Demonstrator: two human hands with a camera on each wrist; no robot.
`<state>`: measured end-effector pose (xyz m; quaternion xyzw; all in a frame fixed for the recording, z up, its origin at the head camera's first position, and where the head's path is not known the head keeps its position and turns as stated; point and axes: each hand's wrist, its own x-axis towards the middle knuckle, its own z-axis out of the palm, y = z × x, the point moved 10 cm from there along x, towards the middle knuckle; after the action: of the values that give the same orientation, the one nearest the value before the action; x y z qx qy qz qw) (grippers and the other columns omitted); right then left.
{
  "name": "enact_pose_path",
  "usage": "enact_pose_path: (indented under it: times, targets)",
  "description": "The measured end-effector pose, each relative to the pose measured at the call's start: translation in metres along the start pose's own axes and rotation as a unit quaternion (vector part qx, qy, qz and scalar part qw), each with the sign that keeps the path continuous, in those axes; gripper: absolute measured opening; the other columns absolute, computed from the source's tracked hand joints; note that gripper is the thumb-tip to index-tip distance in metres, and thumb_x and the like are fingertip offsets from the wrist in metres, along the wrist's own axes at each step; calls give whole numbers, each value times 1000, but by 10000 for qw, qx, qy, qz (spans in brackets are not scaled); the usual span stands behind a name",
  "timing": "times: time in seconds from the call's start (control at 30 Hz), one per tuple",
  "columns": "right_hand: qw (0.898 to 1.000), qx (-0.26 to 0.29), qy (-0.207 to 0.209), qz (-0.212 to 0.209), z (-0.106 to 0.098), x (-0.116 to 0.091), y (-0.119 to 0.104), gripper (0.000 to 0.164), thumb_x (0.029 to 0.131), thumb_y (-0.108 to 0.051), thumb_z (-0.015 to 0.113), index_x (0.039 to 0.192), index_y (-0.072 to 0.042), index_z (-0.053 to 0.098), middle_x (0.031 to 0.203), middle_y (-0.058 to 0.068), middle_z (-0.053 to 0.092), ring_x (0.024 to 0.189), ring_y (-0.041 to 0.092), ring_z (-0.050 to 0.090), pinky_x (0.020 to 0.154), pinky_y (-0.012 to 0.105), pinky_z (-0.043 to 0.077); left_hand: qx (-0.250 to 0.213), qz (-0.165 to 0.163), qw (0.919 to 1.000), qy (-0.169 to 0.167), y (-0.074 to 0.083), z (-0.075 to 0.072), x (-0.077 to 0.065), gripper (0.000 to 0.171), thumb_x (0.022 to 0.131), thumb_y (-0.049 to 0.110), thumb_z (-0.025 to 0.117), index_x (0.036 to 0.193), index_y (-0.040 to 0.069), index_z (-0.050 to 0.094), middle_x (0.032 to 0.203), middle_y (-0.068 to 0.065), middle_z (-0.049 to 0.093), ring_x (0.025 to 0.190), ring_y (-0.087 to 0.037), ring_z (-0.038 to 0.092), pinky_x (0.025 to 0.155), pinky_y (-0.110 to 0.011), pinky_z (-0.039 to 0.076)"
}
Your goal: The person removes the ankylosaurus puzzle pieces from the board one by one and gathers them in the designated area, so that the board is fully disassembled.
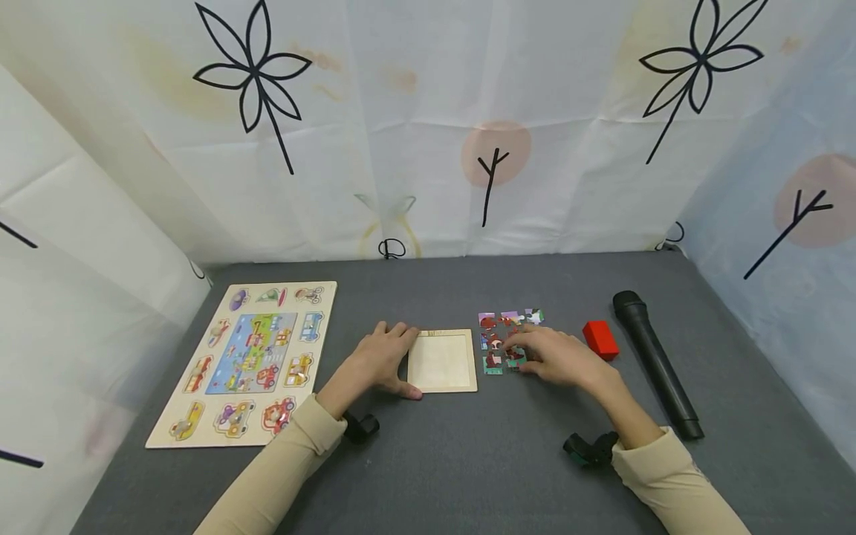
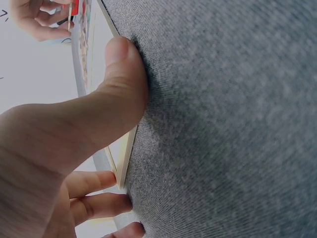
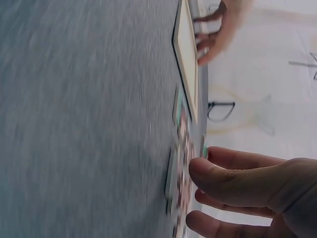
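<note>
A shallow square wooden puzzle tray [image 1: 441, 362] lies flat on the grey table, its inside bare. My left hand [image 1: 378, 358] holds it by the left side, thumb [image 2: 121, 64] at the near corner and fingertips at the far corner. Just right of the tray, colourful jigsaw pieces [image 1: 491, 342] lie in loose rows. Over them is my right hand [image 1: 558, 357], pinching one jigsaw piece [image 3: 203, 145] between thumb and fingers. Only a thin edge of that piece shows in the wrist views; its picture is hidden.
At the left lies a large wooden picture board [image 1: 221, 364] with vehicle and toy shapes. A red block [image 1: 600, 340] and a black microphone [image 1: 658, 364] lie to the right of my right hand. White printed cloth [image 1: 414, 89] hangs behind the table.
</note>
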<state>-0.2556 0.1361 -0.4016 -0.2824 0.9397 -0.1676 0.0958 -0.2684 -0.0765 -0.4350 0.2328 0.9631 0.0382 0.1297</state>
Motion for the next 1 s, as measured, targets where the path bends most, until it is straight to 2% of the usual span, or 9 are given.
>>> enact_pose_path:
  times: [0.1,0.43,0.57,0.67,0.83,1.0]
  targets:
    - [9999,-32,-9,112,-4,-5,10,35,87,-10,80,121,-14,73,117,7,70,85,14,58,70,32,50,-8,4,10000,14,0,-1,0,108,69,60,89,152,7,45,146,-15,54,127,-41,51,100,-59,51]
    - [9981,-235,-192,544,-4,-15,33,35,84,-5,81,118,-13,76,110,7,70,100,26,64,76,43,56,32,7,10000,-9,1,-1,0,109,69,61,89,152,6,45,145,-15,54,126,-41,52,100,-59,51]
    - [9964,-295,-277,752,-2,-17,39,36,85,-7,81,119,-15,76,124,15,68,118,39,62,85,54,56,9,31,10000,5,2,-2,-1,109,69,61,89,151,6,45,145,-16,54,126,-41,52,98,-58,52]
    - [9959,-273,-299,808,-1,-18,40,37,85,-7,81,120,-16,76,130,18,66,125,43,58,87,56,56,-15,34,10000,10,1,-1,-1,109,69,61,89,152,6,45,145,-16,54,126,-41,52,98,-58,52]
    - [9959,-272,-276,820,-1,-17,41,37,85,-5,80,120,-15,76,115,9,69,111,34,63,80,47,56,-3,16,10000,6,0,-1,-1,109,69,60,89,152,6,45,145,-16,54,126,-41,52,99,-58,52]
    - [9956,-229,-270,868,0,-17,42,37,85,-5,80,121,-13,76,112,8,68,105,30,63,78,45,56,-3,14,10000,-10,1,0,-1,108,69,60,89,152,6,44,145,-16,54,126,-42,52,98,-58,52]
